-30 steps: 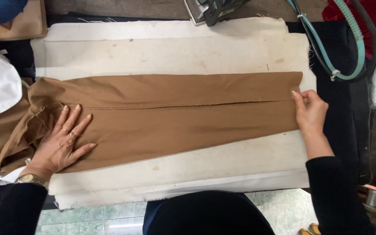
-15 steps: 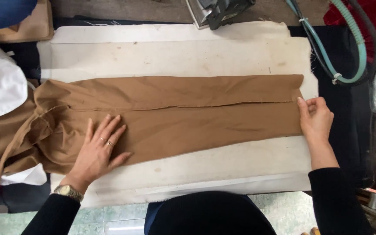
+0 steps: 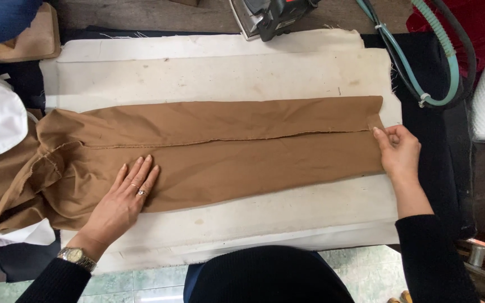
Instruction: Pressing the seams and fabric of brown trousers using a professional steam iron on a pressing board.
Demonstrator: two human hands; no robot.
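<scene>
Trousers (image 3: 214, 151) lie flat along the padded table (image 3: 220, 73), brown, one leg stretched left to right, waist end bunched off the left edge. Head view: left hand (image 3: 123, 201) has slid rightward over the last second, now flat and open, fingers spread, pressing the cloth near the thigh. Right hand (image 3: 398, 150) pinches the hem corner as before, keeping the leg taut. Smoothing looks well along. An iron (image 3: 270, 14) waits at the far edge.

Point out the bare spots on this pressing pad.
Free: pad strip between iron and brown trousers; narrower strip along the near edge. Crowded: left end with bunched cloth, and right edge by right hand and hoses.
</scene>
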